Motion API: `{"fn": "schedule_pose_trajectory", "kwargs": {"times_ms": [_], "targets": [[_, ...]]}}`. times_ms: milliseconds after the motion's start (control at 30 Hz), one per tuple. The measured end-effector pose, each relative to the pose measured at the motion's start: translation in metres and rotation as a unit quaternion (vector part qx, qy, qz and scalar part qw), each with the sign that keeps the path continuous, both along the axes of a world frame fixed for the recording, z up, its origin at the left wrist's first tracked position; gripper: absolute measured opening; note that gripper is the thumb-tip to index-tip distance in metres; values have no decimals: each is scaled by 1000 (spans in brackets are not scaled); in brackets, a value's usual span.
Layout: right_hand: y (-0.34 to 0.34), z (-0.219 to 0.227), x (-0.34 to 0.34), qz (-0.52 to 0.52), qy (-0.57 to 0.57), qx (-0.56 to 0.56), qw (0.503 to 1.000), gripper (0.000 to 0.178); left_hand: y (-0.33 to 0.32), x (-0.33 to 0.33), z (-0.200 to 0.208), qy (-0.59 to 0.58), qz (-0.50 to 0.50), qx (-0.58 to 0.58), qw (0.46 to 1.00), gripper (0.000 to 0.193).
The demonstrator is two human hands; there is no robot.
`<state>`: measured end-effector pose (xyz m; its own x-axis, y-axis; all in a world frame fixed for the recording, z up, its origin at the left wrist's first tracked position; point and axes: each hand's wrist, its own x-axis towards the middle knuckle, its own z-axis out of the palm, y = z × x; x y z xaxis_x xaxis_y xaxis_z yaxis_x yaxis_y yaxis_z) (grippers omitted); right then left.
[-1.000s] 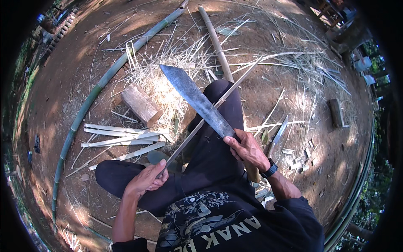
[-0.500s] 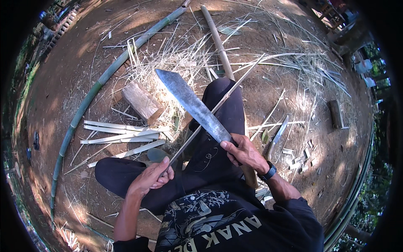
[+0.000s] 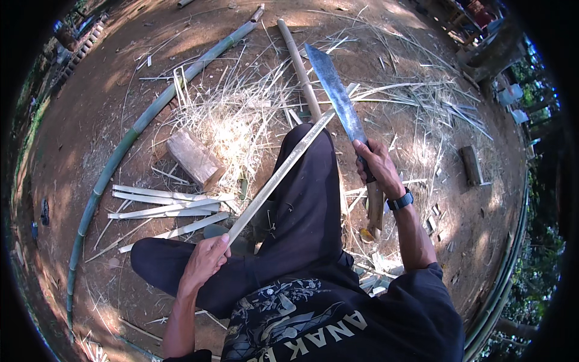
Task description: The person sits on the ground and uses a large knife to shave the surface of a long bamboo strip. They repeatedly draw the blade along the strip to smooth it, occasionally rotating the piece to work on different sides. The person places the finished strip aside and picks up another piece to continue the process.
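My left hand (image 3: 207, 262) is closed on the near end of a long, pale bamboo strip (image 3: 277, 175). The strip slants up and away to the right, over my raised knee. A machete (image 3: 336, 90) with a broad, dark steel blade is gripped in my right hand (image 3: 379, 166). Its blade points away from me and, in the picture, crosses the strip near the strip's far end; whether they touch I cannot tell. Below my right fist a brown wooden piece (image 3: 374, 208) shows, in line with the machete's grip.
A short log (image 3: 194, 160) lies beside a heap of shavings (image 3: 232, 130). Several split bamboo strips (image 3: 163, 206) are on the ground at left. A long green bamboo pole (image 3: 123, 148) curves along the left side; a thinner pole (image 3: 300, 69) lies ahead. Another wood block (image 3: 472, 166) is at right.
My right hand has moved away from me and to the right with the machete, whose blade now crosses nearer the strip's far end. The strip has turned to show its broad pale face.
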<state>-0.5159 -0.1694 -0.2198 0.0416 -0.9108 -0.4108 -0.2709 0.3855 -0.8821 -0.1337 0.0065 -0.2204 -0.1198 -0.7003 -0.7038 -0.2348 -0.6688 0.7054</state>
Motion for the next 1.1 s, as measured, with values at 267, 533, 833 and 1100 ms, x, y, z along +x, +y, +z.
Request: {"fn": "schedule_pose_trajectory", "kwargs": {"times_ms": [267, 533, 833, 1100], "targets": [[27, -9, 8, 85, 20, 3, 996, 41, -5, -1, 0, -174, -57, -118, 976, 64], [34, -8, 3, 58, 23, 26, 998, 41, -9, -5, -1, -206, -58, -150, 965, 65], [43, -6, 10, 103, 28, 17, 994, 41, -7, -3, -6, -209, -59, -150, 965, 66], [39, -2, 10, 29, 20, 13, 999, 44, -3, -7, -7, -217, -49, -172, 960, 63]]}}
